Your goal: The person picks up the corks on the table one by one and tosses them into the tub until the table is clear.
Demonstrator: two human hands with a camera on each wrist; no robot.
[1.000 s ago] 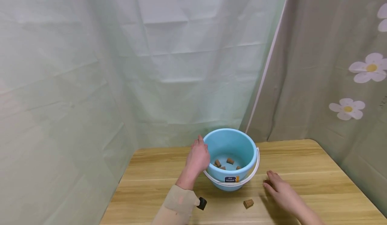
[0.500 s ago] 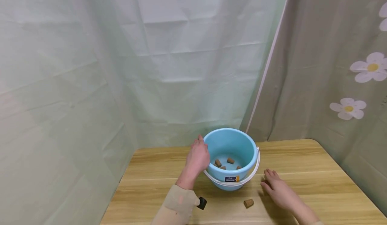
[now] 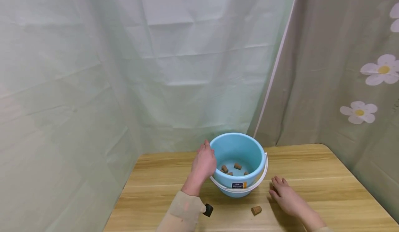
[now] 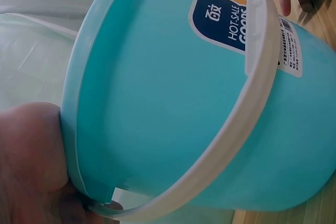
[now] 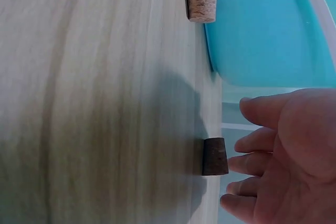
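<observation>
A light blue bucket [image 3: 238,145] stands on the wooden table, its white handle [image 3: 262,176] hanging down in front. My left hand [image 3: 204,161] grips the rim at the left; in the left wrist view part of that hand [image 4: 31,150] shows against the rim. Several corks [image 3: 238,166] lie on the bucket's floor. To the right of the bucket, my right hand [image 3: 287,196] hovers low with fingers loosely bent and holding nothing. A cork [image 5: 215,157] stands at its fingertips in the right wrist view, hidden under the hand in the head view.
Another cork [image 3: 256,210] lies on its side on the table [image 3: 327,176], in front of the bucket. A small black object [image 3: 208,210] shows beside the left sleeve. Pale curtains [image 3: 187,69] hang behind and at the left; a grey flowered one [image 3: 321,86] at the right.
My right hand has shifted slightly left over the table and its fingers have spread a little. The left hand and bucket have stayed in place.
</observation>
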